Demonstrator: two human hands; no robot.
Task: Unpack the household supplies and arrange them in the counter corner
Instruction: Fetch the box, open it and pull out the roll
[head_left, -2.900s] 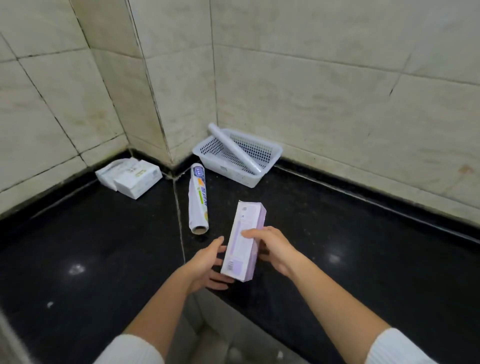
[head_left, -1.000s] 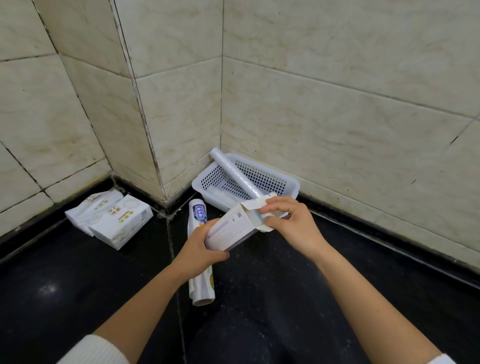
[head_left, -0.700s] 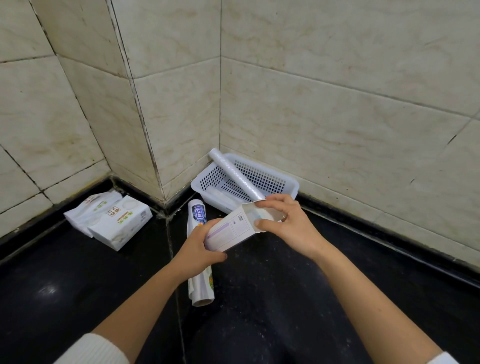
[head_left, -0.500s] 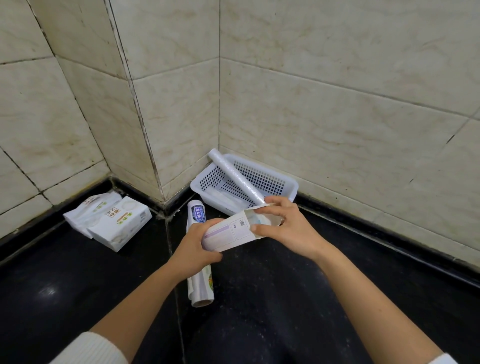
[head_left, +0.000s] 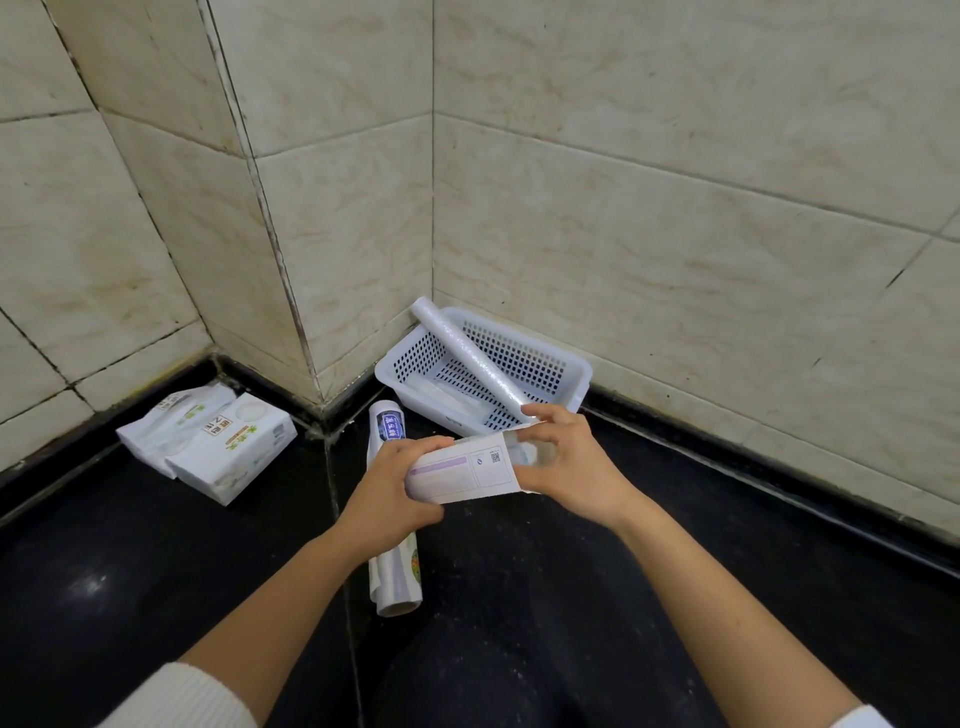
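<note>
A long white and lilac carton (head_left: 460, 474) is held level above the black counter (head_left: 156, 571). My left hand (head_left: 387, 493) wraps around its left end. My right hand (head_left: 569, 467) grips the opened right end, fingers on a clear-wrapped item (head_left: 524, 451) showing at the mouth, flap up. Under my hands a printed plastic-wrap roll (head_left: 393, 566) lies on the counter. A white perforated basket (head_left: 566, 371) sits in the tiled corner with a long pale roll (head_left: 460, 349) leaning across it.
Two white tissue packs (head_left: 218, 447) lie at the left against the wall base. Tiled walls close in the counter behind and on the left, with a jutting wall corner (head_left: 291, 291). Bare black counter stretches right (head_left: 727, 545).
Since the earliest frame the carton was lifted off the counter and its right end opened. In the last second it tilted down to level and my right hand's fingers moved onto its mouth.
</note>
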